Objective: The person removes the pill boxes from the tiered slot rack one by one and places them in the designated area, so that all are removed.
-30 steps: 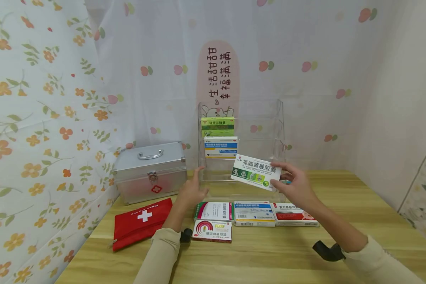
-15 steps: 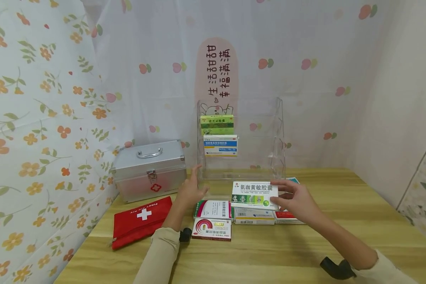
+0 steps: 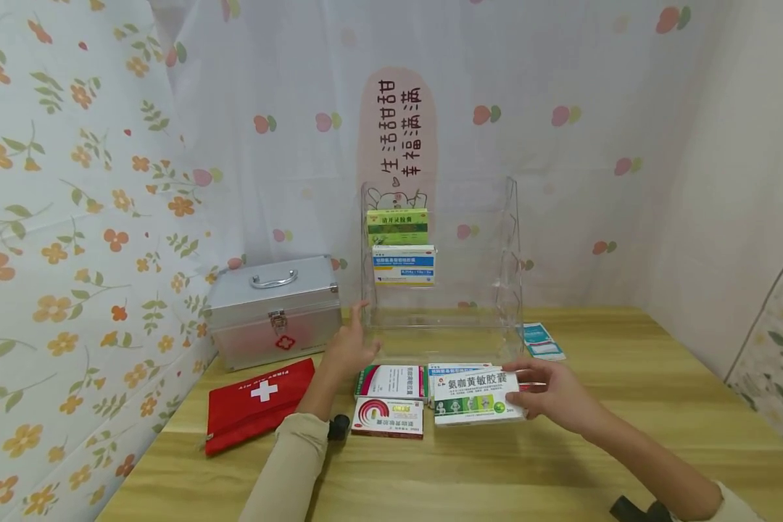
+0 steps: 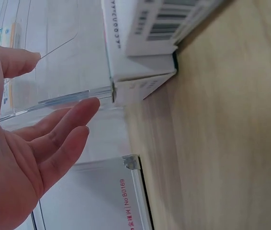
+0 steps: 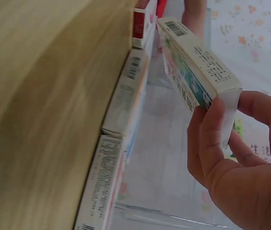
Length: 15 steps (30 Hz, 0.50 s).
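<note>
My right hand (image 3: 556,395) pinches a white and green medicine box (image 3: 473,406) by its right end, in front of the stand. In the right wrist view the box (image 5: 200,60) is tilted, with thumb and fingers on its near end. Behind it, a blue and white box (image 3: 453,369) is partly covered, and the red and white box beside it is mostly hidden. My left hand (image 3: 349,349) is at the lower left edge of the clear display stand (image 3: 431,324). In the left wrist view its fingers are spread, with nothing gripped.
A green box (image 3: 396,228) and a blue, white and yellow box (image 3: 403,266) stand on the stand's tiers. Two more boxes, one green-edged (image 3: 391,382) and one red-ringed (image 3: 388,418), lie in front. A silver case (image 3: 274,312) and red pouch (image 3: 257,406) are left; a teal packet (image 3: 543,341) right.
My right hand has brought the white and green box down from before the stand to over the front row, towards me. The left hand stays by the stand's edge.
</note>
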Available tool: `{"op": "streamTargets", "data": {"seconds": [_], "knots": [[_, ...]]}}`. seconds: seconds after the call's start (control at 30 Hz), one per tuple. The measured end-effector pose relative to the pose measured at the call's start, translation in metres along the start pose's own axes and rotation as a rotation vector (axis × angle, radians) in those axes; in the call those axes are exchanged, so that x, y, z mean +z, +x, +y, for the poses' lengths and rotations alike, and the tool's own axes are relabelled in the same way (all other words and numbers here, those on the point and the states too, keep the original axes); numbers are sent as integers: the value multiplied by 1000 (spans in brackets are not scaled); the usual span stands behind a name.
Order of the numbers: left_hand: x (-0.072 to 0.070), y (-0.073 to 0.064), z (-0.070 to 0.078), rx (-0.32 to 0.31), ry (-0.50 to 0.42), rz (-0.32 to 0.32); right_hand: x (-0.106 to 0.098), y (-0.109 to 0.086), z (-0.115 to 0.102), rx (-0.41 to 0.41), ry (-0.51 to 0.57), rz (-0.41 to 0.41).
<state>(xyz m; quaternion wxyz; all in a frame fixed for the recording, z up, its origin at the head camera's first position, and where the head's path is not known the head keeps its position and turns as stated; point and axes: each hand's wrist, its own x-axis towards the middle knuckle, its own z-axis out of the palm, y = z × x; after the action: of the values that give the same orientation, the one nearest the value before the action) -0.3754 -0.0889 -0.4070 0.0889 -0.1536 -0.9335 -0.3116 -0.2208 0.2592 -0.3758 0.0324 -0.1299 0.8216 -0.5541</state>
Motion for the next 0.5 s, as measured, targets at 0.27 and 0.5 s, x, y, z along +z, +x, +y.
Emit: {"op": "streamTargets", "data": {"seconds": [0.27, 0.5], "knots": [[-2, 0, 2, 24, 48, -20, 2, -9, 16, 36, 4, -38], [-3, 1, 1, 40, 48, -8, 3, -12, 25, 46, 23, -60]]}}
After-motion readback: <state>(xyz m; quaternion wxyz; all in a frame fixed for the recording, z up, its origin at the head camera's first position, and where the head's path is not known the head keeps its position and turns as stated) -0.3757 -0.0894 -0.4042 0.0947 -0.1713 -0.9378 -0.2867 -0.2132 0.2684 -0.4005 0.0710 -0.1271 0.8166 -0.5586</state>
